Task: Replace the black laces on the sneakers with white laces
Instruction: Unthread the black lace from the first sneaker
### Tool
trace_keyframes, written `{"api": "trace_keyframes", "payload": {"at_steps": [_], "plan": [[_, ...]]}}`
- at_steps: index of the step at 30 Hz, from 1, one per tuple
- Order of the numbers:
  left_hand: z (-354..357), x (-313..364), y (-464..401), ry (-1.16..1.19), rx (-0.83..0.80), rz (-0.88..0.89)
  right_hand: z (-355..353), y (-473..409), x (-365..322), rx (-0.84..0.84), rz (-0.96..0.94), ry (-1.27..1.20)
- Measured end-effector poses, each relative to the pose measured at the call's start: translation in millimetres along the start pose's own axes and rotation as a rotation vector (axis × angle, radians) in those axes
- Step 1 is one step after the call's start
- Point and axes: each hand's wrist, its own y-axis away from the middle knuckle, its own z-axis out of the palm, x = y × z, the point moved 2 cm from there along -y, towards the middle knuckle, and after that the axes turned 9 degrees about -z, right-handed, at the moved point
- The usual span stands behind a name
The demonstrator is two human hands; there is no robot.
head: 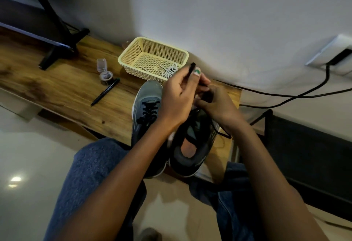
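Now on desk (57, 80), near right edge: two sneakers (192, 145), right one partly unlaced. Both hands pinching black lace (191, 69), left (177, 99) lifting tip, right (217, 103) at eyelets. Limp, light cord; best gripped by stiff tip. White laces (169, 72) in basket (133, 57).

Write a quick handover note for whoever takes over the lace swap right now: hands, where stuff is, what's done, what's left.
Left hand pinches the black lace end, pulled up from the right sneaker. Right hand grips that sneaker's front.
Left sneaker is still fully laced in black. White laces lie in the yellow basket.
Done: right sneaker seems partly unlaced.
Left: finish unlacing both, thread the white laces.
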Motion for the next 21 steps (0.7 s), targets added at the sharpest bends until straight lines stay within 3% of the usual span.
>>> {"api": "trace_keyframes", "payload": {"at_steps": [3,7,9,16,21], "plan": [[-20.2,1.5,1.8,0.087,0.15,-0.062,-17.5,7.8,1.3,0.06,0.049,0.361],[-43.8,-8.2,6.0,0.172,0.279,-0.317,-48.9,26.3,-37.3,0.332,0.049,0.04],[-45.9,-13.8,10.7,0.16,0.203,-0.398,-57.3,34.1,-64.9,0.397,0.008,-0.13],[-23.2,-19.4,47.8,-0.058,-0.339,-0.404,-53.7,41.8,-143.2,0.436,-0.161,-0.404],[-14.2,-18.8,59.3,-0.204,-0.389,-0.382,-39.0,41.6,-133.8,0.606,-0.159,-0.449]]}}
